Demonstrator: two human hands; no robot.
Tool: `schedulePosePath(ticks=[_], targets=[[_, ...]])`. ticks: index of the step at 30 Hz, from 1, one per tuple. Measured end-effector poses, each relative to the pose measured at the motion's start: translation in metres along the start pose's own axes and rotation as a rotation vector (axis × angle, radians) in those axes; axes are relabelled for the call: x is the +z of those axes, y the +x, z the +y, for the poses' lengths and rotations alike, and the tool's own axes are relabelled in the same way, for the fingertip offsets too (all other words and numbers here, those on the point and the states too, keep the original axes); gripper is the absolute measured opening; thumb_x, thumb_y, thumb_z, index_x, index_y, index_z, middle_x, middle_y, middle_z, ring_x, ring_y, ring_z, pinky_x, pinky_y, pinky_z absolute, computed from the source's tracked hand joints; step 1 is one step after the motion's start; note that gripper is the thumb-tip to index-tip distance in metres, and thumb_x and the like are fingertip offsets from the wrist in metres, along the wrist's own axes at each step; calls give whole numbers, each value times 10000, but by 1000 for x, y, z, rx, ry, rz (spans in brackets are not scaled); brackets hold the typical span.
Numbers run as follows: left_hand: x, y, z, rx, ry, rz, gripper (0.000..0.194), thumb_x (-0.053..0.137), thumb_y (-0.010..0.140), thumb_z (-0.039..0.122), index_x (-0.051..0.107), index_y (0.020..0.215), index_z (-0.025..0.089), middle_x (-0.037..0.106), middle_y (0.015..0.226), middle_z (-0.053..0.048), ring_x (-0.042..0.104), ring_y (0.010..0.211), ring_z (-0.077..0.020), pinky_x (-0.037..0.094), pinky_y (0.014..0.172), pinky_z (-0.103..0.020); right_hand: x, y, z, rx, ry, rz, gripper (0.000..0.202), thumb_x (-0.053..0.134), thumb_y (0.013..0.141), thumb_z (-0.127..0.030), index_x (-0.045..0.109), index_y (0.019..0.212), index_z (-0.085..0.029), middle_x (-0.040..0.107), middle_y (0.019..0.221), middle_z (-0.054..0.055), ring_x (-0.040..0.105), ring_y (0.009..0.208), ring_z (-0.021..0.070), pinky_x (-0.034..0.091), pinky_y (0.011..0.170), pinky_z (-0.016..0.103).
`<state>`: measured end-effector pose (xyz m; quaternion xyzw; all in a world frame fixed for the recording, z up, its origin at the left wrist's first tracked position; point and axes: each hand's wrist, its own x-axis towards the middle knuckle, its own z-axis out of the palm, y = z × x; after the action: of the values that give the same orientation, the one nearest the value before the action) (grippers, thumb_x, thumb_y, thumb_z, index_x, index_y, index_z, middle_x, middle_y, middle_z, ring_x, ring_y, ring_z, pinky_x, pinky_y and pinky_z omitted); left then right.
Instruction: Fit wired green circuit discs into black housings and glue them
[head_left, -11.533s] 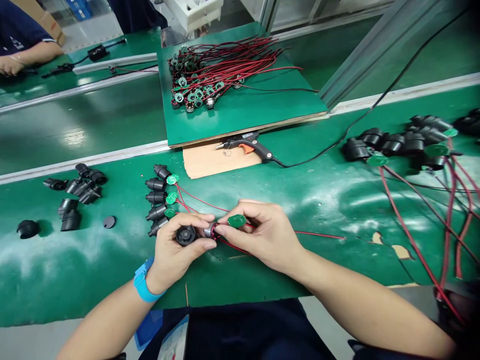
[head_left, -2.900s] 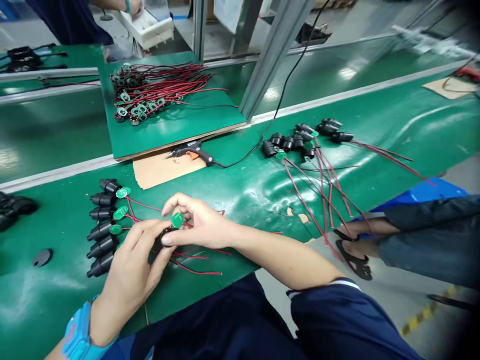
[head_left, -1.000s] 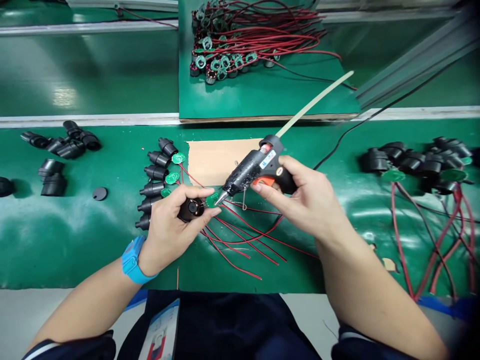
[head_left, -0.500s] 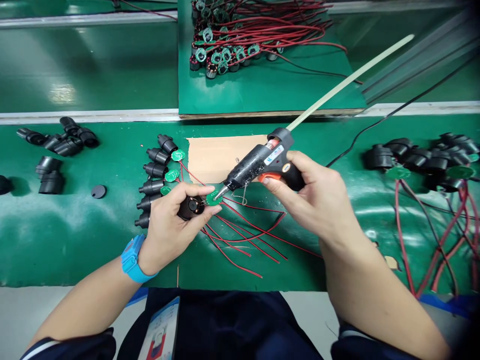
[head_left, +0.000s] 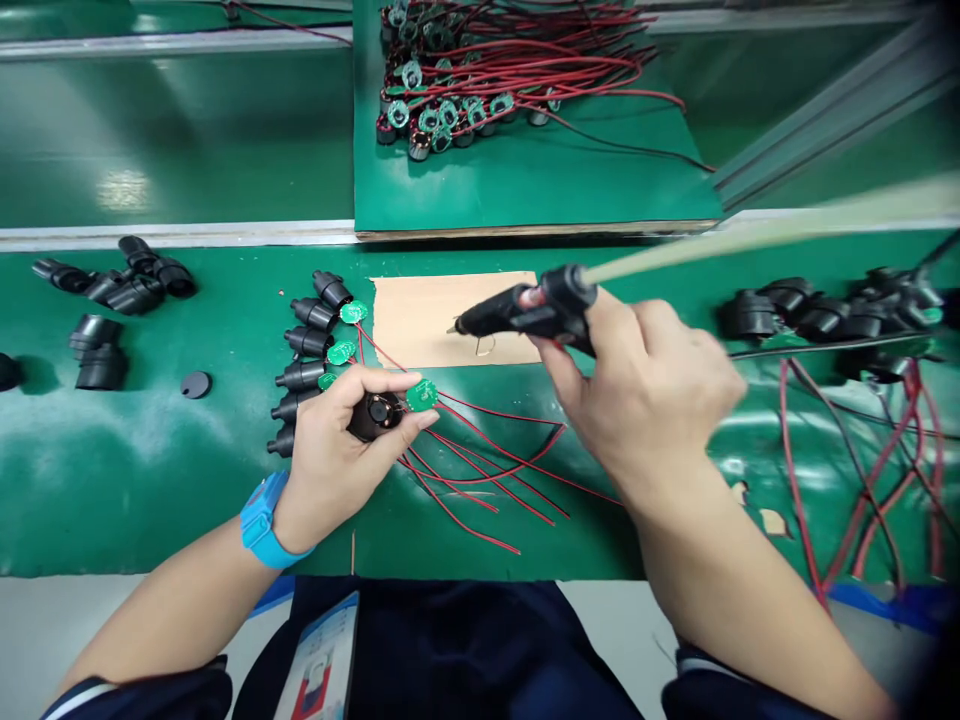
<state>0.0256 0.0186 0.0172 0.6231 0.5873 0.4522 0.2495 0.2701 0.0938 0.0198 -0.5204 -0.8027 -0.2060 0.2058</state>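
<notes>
A black cylindrical housing [head_left: 369,418] and the round green circuit board [head_left: 421,395] wired to it are held by my left hand [head_left: 337,430], the board between thumb and fingertips. My right hand [head_left: 645,390] is wrapped round a black glue gun [head_left: 540,305], whose nozzle hangs over the cardboard piece [head_left: 420,310], apart from the board. A pale glue stick juts from the gun's back, blurred. Left of the cardboard stands a column of black housings [head_left: 304,375], some with green boards. Red and black wires [head_left: 487,475] fan out to the right of my left hand.
On a raised green platform [head_left: 525,195] at the back lie many motors with boards and red wires [head_left: 525,75]. More housings sit at the far left [head_left: 139,280] and far right [head_left: 817,310], with red wires there. A small black disc [head_left: 196,384] lies on the left.
The glue gun has moved up off the circuit board and turned flatter, its glue stick swinging down to the right. My left hand stays nearly in place with the board and housing.
</notes>
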Motion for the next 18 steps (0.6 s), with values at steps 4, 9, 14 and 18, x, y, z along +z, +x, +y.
schedulePosePath(ticks=[4,9,14,18], targets=[[-1,-1,-1,27,-6,7,265,829,809,247,686,1031,223,679,788,62,619,648,-67,495,611,-162,22,-5,17,231,369,-417,582,518,965,-519,504,1358,-89,713,968,157,680,808,297,500,634,380],[2,-1,-5,63,-6,18,278,817,825,269,671,1056,217,678,838,42,629,689,-84,501,644,-189,27,-7,24,270,442,-421,576,509,966,-519,518,1373,-112,668,1205,218,632,1097,381,522,903,556],[5,-2,-4,100,1,-23,277,775,866,276,648,1106,219,671,885,17,648,761,-115,517,699,-223,-2,0,-15,86,1184,-526,339,553,993,-376,581,1288,-212,697,1171,102,662,1090,226,544,960,422],[5,-4,-5,76,-42,-132,449,713,908,270,532,1316,219,672,1039,-37,664,909,-161,535,818,-279,-12,2,-46,235,1706,-743,172,590,984,-355,607,1051,-197,688,837,-9,669,686,100,566,640,239]])
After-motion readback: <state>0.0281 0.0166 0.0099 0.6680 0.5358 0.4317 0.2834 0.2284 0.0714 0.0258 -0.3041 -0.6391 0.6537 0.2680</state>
